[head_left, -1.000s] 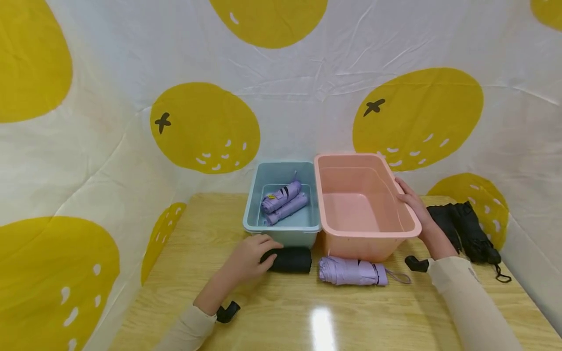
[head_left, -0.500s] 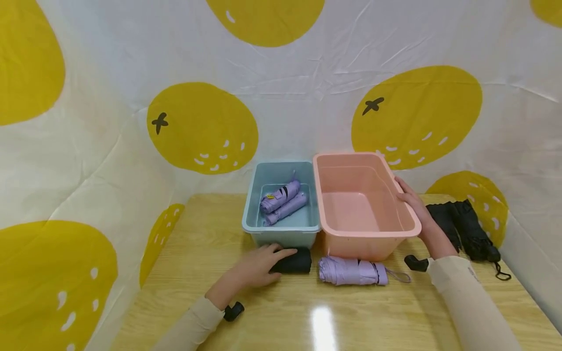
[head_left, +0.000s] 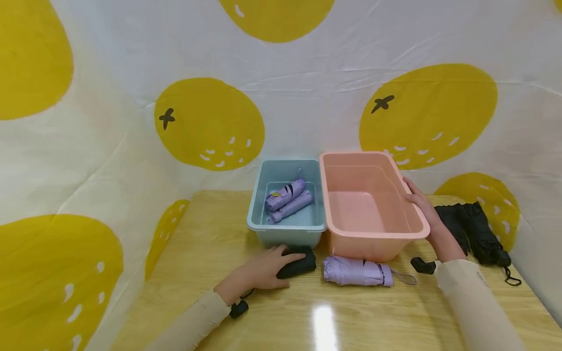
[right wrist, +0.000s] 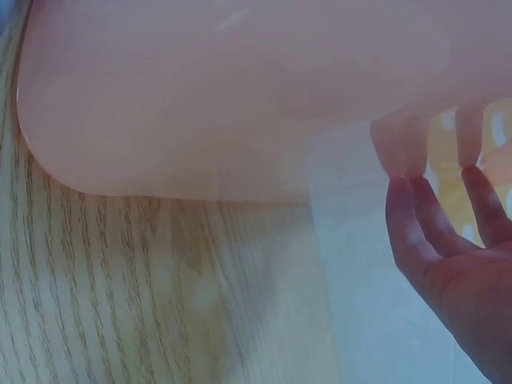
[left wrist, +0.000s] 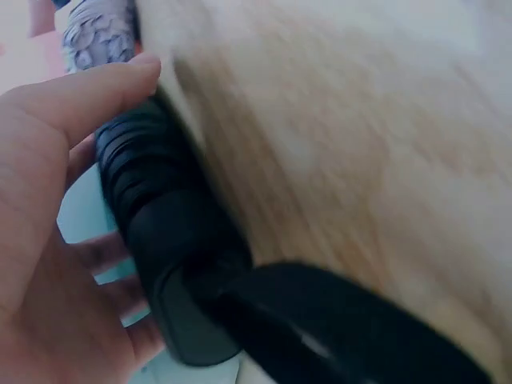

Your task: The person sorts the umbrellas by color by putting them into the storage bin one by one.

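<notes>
In the head view, my left hand (head_left: 265,268) grips a black folded umbrella (head_left: 300,263) in front of the blue bin (head_left: 287,236). Its thumb lies along the near side and its fingers reach round the far side; the left wrist view shows the umbrella's dark end cap (left wrist: 196,312). My right hand (head_left: 426,209) holds the right rim of the pink bin (head_left: 364,243), fingertips against the outer wall in the right wrist view. A lilac folded umbrella (head_left: 357,271) with a wrist loop lies before the pink bin. Two more lilac umbrellas (head_left: 285,195) rest inside the blue bin.
Black folded umbrellas (head_left: 476,231) lie at the right side of the wooden table (head_left: 373,317). Both bins stand side by side near the back, against a white cloth (head_left: 298,112) printed with yellow fruit.
My left hand has slid right along the black umbrella and closed round it. The umbrella has turned from level to slightly slanted, right end farther back. My right hand stays at the pink bin's rim.
</notes>
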`<state>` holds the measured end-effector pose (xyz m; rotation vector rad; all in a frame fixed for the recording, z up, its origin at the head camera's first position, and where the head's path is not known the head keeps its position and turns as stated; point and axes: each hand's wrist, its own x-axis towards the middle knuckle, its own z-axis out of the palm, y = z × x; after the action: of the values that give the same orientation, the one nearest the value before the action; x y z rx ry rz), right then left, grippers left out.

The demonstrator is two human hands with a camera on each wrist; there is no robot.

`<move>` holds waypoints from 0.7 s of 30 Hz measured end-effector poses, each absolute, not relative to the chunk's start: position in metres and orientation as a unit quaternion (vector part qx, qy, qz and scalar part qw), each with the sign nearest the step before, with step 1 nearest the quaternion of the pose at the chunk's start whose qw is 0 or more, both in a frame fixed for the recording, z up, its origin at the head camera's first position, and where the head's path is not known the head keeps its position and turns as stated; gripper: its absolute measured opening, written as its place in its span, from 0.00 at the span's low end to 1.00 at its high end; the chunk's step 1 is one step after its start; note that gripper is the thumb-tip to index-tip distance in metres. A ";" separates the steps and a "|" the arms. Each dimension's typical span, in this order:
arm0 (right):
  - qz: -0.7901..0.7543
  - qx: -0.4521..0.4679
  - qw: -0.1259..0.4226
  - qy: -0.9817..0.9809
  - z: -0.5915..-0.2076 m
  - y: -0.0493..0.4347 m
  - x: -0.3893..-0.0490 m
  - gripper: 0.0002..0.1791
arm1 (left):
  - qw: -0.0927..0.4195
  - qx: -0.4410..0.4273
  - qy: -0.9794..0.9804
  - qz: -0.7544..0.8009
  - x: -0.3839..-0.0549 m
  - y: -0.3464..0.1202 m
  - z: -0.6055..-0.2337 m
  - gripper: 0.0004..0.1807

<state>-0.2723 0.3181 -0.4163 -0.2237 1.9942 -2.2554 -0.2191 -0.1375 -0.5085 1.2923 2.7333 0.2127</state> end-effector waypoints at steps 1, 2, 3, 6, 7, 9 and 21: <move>-0.749 -0.074 0.061 0.656 -0.416 0.319 -0.272 0.33 | 0.056 0.427 0.899 0.073 -0.220 -0.135 -0.509 0.44; -0.750 -0.075 0.061 0.654 -0.417 0.319 -0.272 0.33 | 0.053 0.428 0.899 0.073 -0.221 -0.134 -0.509 0.45; -0.751 -0.078 0.062 0.653 -0.417 0.318 -0.273 0.33 | 0.049 0.426 0.901 0.070 -0.222 -0.133 -0.510 0.45; -0.751 -0.086 0.066 0.652 -0.418 0.315 -0.276 0.33 | 0.041 0.420 0.904 0.067 -0.223 -0.136 -0.510 0.44; -0.751 -0.088 0.066 0.651 -0.418 0.313 -0.277 0.33 | 0.043 0.419 0.904 0.070 -0.223 -0.139 -0.510 0.44; -0.749 -0.090 0.066 0.653 -0.418 0.310 -0.279 0.33 | 0.049 0.417 0.904 0.082 -0.222 -0.146 -0.509 0.44; -0.755 -0.078 0.074 0.647 -0.421 0.323 -0.272 0.34 | 0.077 0.372 0.918 0.117 -0.217 -0.212 -0.506 0.43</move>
<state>-0.2724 0.3228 -0.4214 -0.2342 1.9414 -2.2655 -0.2167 -0.2120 -0.5057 1.1150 2.7491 0.3500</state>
